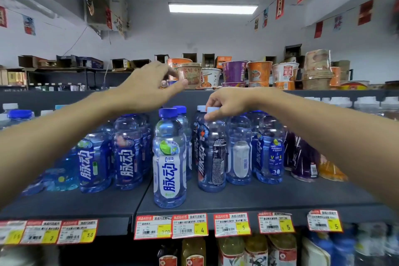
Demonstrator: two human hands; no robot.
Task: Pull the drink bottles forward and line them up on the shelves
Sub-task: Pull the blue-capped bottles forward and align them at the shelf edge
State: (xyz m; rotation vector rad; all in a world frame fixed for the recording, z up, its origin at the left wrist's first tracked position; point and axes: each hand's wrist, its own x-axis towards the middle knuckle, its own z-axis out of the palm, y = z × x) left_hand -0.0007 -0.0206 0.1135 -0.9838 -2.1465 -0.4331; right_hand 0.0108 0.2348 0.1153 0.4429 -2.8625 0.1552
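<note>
Blue-tinted clear plastic drink bottles [127, 153] with blue caps stand in rows on the dark grey shelf [280, 196], and one white-labelled bottle [169, 164] with a dark blue cap stands ahead of them all, nearest the shelf's front edge. Just right of the white-labelled bottle and a little further back, the right hand [228, 101] pinches the pale blue cap of a clear bottle with its barcode side facing out [212, 157], upright on the shelf. Above the white-labelled bottle and to its left, the left hand [149, 86] hovers with relaxed, spread fingers, gripping nothing.
</note>
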